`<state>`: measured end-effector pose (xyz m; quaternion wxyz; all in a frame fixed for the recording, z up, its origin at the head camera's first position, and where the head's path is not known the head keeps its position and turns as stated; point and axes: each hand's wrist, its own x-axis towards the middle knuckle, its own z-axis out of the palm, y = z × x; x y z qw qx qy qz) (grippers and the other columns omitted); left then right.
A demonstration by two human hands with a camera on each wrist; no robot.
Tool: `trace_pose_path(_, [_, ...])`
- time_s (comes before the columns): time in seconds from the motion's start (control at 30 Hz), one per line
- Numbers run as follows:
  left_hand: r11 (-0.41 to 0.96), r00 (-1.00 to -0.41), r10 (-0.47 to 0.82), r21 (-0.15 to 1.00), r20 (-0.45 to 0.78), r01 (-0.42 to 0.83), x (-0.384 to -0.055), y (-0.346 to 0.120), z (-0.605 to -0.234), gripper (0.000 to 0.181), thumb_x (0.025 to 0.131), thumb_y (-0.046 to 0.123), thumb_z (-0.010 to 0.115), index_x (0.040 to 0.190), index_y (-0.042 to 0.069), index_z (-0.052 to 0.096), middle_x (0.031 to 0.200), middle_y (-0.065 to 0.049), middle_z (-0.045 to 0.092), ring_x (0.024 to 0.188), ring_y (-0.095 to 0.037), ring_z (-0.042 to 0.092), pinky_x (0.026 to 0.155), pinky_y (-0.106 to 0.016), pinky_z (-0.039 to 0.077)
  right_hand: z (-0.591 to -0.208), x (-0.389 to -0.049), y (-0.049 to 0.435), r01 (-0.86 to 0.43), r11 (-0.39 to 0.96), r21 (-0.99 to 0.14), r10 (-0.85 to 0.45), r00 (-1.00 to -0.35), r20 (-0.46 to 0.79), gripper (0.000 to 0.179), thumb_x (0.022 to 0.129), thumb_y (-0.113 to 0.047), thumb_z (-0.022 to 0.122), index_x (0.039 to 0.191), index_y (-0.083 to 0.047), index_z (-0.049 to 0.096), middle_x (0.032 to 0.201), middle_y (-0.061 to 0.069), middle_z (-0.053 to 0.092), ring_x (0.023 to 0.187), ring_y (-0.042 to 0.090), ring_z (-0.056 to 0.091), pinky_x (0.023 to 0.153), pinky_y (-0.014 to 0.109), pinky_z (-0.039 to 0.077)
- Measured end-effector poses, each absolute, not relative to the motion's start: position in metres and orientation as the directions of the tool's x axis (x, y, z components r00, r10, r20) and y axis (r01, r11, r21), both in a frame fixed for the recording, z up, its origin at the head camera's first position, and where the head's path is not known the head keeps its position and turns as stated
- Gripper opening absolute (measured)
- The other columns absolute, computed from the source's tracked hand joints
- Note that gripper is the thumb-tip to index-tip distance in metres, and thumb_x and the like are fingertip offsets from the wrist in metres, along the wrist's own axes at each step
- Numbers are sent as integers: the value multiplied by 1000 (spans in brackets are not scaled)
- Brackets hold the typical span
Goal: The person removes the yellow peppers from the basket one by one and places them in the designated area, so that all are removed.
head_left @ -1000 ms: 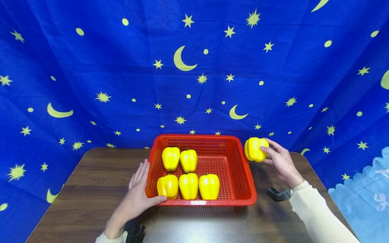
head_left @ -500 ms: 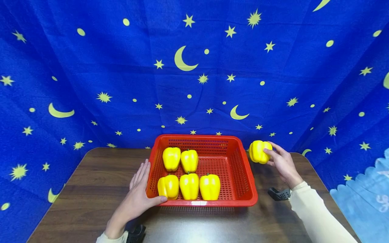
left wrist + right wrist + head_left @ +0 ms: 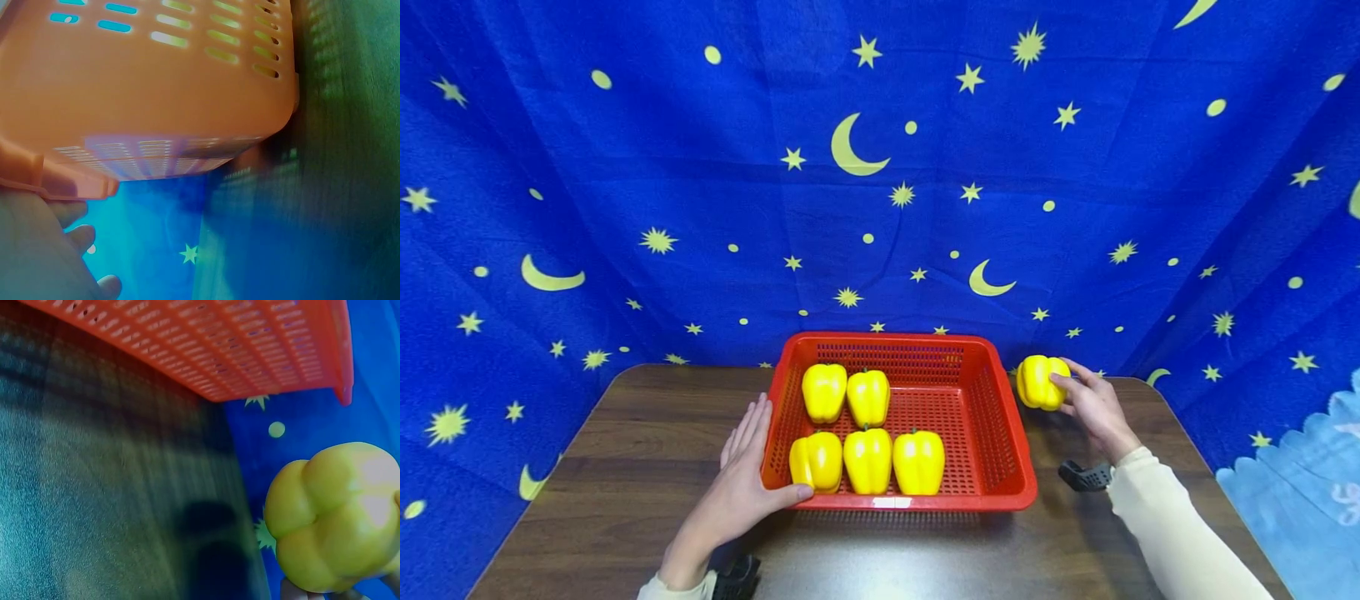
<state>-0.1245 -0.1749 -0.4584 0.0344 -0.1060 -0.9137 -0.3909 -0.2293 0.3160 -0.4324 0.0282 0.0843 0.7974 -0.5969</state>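
Head: yel pepper in R fingers

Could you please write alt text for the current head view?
A person's right hand holds a yellow pepper beside a red basket, while the left hand touches its left side. Five more peppers sit inside, two behind three. The basket stands on a table before a blue cloth with moons and stars.

free room in red basket, right of obstructing yellow peppers

Starry curtain, wooden table, pale-blue cloth
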Motion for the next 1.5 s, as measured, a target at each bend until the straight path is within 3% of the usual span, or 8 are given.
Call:
trace_pose_path(0.3, [672, -978, 163, 711, 130, 207, -123, -174, -458, 123, 75, 53, 82, 162, 9, 8, 168, -17, 5, 152, -41, 2, 114, -71, 3, -443, -234, 320, 232, 345, -909, 108, -972, -207, 72, 105, -35, 51, 160, -2, 19, 154, 28, 34, 112, 20, 56, 85, 21, 52])
trace_pose_path(0.57, [671, -976, 165, 709, 143, 218, -124, -173, -460, 123, 75, 54, 82, 162, 9, 8, 168, -17, 6, 152, -41, 2, 114, -71, 3, -451, -237, 324, 235, 365, -901, 78, -972, -222, 69, 105, -31, 51, 159, 1, 21, 152, 29, 36, 100, 6, 56, 83, 19, 52])
trace_pose_path(0.8, [660, -974, 171, 717, 150, 226, -123, -174, -461, 123, 75, 52, 83, 162, 9, 8, 168, -18, 6, 152, -41, 2, 113, -71, 3, -459, -237, 328, 271, 388, -881, 72, -962, -264, 70, 105, -32, 50, 159, 1, 19, 155, 30, 32, 126, 30, 49, 87, 21, 52])
trace_pose_path(1.33, [664, -972, 166, 710, 166, 234, -125, -175, -463, 124, 74, 50, 83, 162, 8, 8, 168, -16, 5, 151, -41, 3, 113, -71, 4, -463, -241, 329, 255, 450, -856, 40, -963, -265, 70, 106, -35, 47, 158, 2, 18, 155, 30, 30, 129, 34, 45, 98, 34, 50])
trace_pose_path(1.5, [662, -975, 162, 715, 155, 224, -125, -176, -463, 123, 74, 50, 83, 162, 9, 8, 168, -14, 6, 152, -40, 3, 114, -70, 3, -463, -242, 332, 235, 451, -861, 22, -967, -253, 70, 106, -33, 48, 157, 5, 19, 152, 29, 33, 113, 18, 51, 89, 25, 50])
